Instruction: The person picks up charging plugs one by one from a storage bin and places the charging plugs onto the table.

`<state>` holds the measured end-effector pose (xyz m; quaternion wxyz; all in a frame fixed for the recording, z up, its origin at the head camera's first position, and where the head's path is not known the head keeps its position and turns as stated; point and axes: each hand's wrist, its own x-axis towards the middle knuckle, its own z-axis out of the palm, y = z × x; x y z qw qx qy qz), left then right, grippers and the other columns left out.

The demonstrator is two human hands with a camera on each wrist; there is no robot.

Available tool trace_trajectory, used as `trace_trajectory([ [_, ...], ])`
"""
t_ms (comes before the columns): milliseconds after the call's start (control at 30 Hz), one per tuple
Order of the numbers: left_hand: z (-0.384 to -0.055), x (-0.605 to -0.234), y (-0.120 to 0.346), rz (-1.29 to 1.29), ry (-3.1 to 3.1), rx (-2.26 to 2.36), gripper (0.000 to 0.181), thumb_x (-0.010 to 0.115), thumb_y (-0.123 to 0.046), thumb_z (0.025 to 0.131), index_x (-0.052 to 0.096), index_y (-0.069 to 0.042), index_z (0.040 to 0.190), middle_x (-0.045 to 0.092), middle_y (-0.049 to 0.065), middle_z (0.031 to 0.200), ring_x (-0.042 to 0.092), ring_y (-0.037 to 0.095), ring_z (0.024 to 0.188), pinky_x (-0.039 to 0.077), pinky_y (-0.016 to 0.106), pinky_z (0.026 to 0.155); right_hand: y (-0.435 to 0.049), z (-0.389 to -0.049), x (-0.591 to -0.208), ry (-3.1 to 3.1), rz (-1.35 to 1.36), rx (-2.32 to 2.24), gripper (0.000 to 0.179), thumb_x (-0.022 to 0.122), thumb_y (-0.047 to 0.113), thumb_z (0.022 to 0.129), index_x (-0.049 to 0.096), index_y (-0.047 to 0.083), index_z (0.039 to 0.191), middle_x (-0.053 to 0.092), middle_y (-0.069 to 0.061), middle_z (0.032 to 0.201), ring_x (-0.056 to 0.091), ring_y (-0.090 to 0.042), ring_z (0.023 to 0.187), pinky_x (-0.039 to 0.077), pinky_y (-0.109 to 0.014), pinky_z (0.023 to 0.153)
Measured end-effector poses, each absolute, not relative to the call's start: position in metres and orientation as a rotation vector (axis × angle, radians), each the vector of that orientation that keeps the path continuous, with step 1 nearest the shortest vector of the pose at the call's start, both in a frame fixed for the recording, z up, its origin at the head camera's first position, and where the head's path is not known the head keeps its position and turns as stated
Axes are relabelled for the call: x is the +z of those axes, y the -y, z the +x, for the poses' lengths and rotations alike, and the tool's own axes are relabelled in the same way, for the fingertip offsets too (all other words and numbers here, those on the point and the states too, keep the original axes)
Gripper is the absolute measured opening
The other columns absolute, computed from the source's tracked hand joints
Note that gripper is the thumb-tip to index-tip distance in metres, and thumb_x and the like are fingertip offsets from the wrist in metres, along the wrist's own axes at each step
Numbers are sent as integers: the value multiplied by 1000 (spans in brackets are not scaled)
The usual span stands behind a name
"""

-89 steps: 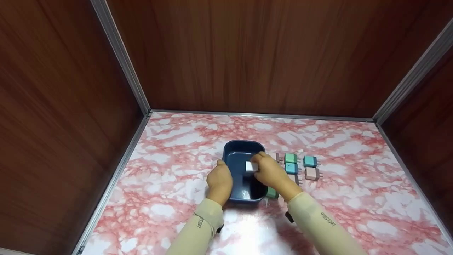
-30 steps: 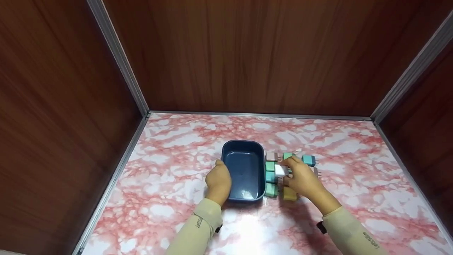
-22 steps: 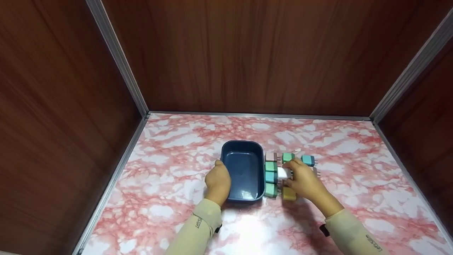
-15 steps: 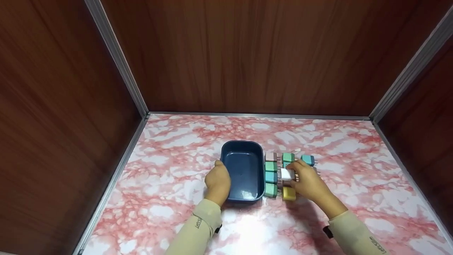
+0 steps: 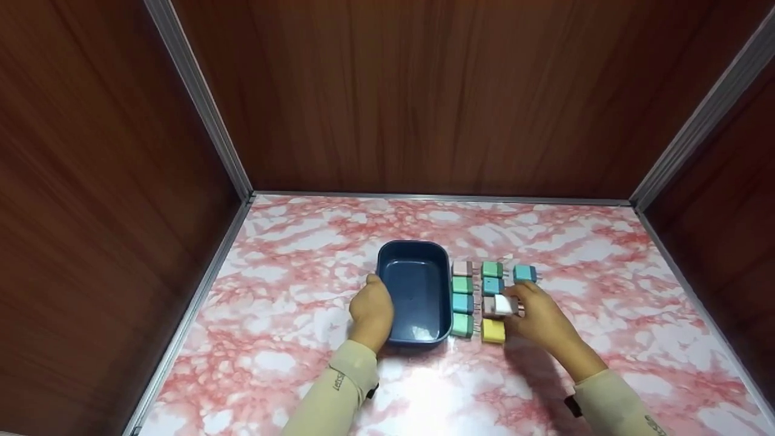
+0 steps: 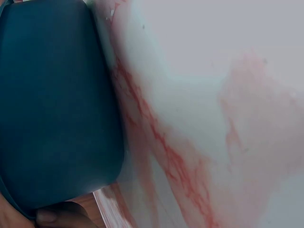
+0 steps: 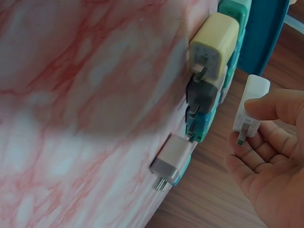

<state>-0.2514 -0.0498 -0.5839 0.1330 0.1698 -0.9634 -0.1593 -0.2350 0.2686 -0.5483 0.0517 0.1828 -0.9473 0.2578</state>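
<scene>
A dark blue plastic tub stands on the table with its bare floor showing. My left hand grips the tub's left side, and fingertips show at its rim in the left wrist view. My right hand pinches a white charger plug between thumb and fingers, held above the table with its prongs pointing away from the tub. Beneath and around it lie rows of charger plugs: a yellow one, a blue one, a green one and a pinkish one, which my right hand hides in the head view.
Another column of plugs, pink, green, blue and mint, lies along the tub's right side. A turquoise plug sits further right. Brown wood-look panels enclose the red-and-white marbled table.
My right hand has carried the white charger plug from over the tub to the right, above the second column, uncovering the plugs there. My left hand and the tub stay in place.
</scene>
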Motion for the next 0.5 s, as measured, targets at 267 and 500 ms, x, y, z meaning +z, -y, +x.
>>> trace_trajectory([
  [267,-251,-585,50,453,2796,-466,7,48,-3,97,54,-5,99,75,17,78,74,30,70,56,46,56,-282,-230,-553,2917,472,815,45,82,5,80,64,-2,121,62,-16,123,63,-35,110,52,-55,93],
  [500,-251,-585,52,454,2798,-486,8,48,-3,98,55,-4,101,75,17,79,74,30,71,57,47,58,-291,-227,-553,2950,427,830,51,85,18,83,63,-1,125,62,-16,125,62,-36,111,51,-57,94],
])
